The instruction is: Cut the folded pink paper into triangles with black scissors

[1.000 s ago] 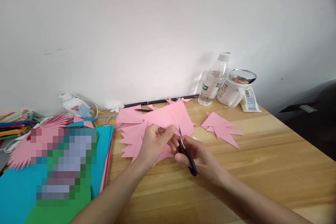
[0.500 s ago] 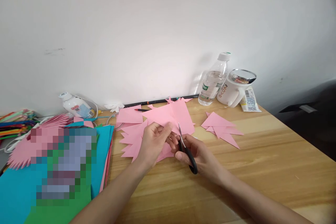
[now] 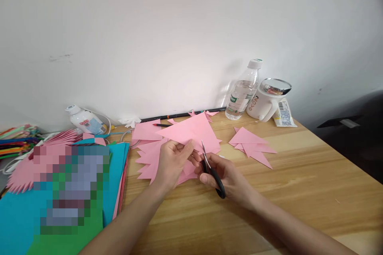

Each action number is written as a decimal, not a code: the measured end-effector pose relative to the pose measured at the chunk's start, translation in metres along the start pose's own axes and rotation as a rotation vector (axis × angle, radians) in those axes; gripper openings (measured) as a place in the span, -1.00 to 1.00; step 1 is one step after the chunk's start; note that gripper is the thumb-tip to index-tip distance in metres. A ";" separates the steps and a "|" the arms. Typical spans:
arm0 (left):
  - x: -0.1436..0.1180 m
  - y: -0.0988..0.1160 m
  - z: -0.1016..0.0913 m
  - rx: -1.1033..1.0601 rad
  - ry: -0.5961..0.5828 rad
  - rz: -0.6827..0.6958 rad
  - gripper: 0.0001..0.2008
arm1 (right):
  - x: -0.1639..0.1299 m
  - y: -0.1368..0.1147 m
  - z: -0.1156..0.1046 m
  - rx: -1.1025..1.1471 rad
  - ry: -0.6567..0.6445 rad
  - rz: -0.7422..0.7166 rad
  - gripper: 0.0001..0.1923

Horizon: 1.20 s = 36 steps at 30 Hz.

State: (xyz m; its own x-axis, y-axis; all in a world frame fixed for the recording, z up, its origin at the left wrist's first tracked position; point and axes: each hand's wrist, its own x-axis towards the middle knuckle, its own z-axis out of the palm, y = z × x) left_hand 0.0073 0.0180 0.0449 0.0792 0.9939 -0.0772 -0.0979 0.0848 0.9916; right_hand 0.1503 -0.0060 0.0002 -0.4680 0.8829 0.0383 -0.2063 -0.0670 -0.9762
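My left hand (image 3: 172, 163) pinches a pink paper sheet (image 3: 194, 129) by its near edge and holds it raised over the wooden table (image 3: 299, 175). My right hand (image 3: 227, 177) grips black-handled scissors (image 3: 211, 169), their blades pointing up into the sheet's lower edge beside my left thumb. Under both hands lies a heap of cut pink triangles (image 3: 149, 159).
More pink triangles (image 3: 251, 145) lie to the right. A water bottle (image 3: 243, 91), a white mug (image 3: 267, 101) and a packet (image 3: 284, 113) stand by the wall. Stacked coloured paper (image 3: 116, 175), a glue bottle (image 3: 85, 120), coloured sticks (image 3: 16, 141) and a pencil (image 3: 163, 125) sit left.
The pink sheet has tilted and turned in my left hand, its far corner now higher. The scissors have shifted slightly left along its edge.
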 end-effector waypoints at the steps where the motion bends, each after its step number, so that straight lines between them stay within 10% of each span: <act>1: 0.000 0.001 0.000 0.015 -0.009 -0.003 -0.78 | 0.000 0.000 0.000 0.000 0.001 0.004 -0.67; 36: -0.003 0.002 0.002 0.054 -0.075 -0.040 -0.76 | 0.001 0.000 0.002 0.001 -0.024 -0.039 -0.69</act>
State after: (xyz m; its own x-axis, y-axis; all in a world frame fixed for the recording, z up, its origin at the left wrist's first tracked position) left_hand 0.0086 0.0148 0.0473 0.1566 0.9814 -0.1108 -0.0393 0.1183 0.9922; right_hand 0.1481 -0.0062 0.0006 -0.4804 0.8732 0.0816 -0.2253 -0.0329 -0.9737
